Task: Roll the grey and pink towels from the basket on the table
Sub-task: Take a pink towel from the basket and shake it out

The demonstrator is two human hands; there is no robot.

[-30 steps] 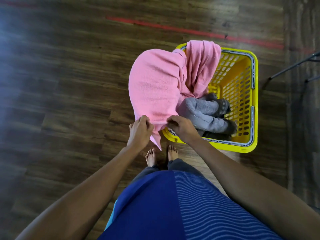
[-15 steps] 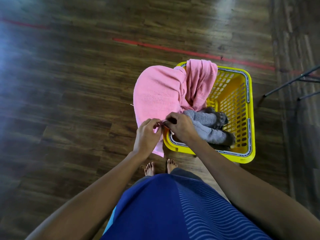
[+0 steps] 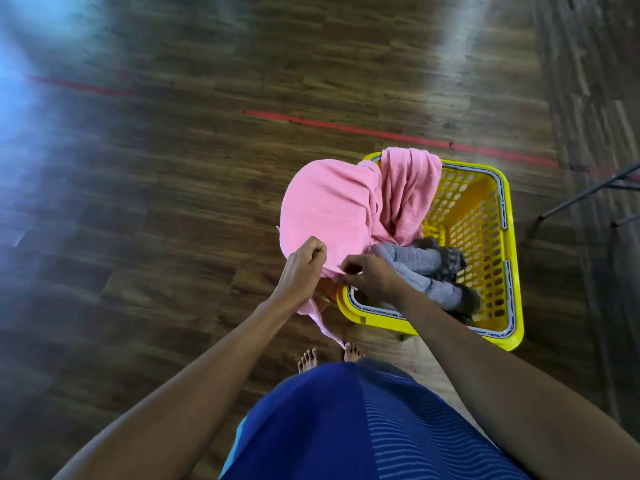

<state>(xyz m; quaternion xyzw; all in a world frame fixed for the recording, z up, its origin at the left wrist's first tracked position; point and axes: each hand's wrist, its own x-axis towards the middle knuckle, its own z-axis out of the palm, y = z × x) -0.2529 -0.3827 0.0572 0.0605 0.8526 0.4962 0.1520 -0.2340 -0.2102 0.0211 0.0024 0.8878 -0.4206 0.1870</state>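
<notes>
Head view looks straight down at a yellow basket (image 3: 513, 258) standing on the dark wooden floor (image 3: 173, 237), not on any bench. The pink towel (image 3: 329, 202) is draped over the basket's left rim, one part bulging outside over the floor and another fold lying down into the far-left corner. The grey towel (image 3: 415, 261) lies bunched inside the basket, along its near side.

Half a second ago the two hands met at one spot on the pink hem; now they are apart. The left hand (image 3: 304, 268) has slid left along the edge and is closed in a fist round the cloth, outside the basket's near-left corner. The right hand (image 3: 372, 278) pinches the same hem between thumb and fingertips, above the near-left rim, with the grey towel just behind it. Between the hands a short stretch of hem runs taut. Below the left wrist a pink corner now hangs lower, reaching towards the bare feet (image 3: 308, 360).

A red tape line (image 3: 346, 128) crosses the floor beyond the basket, and thin black metal legs (image 3: 588, 192) stand towards the floor's right edge.
</notes>
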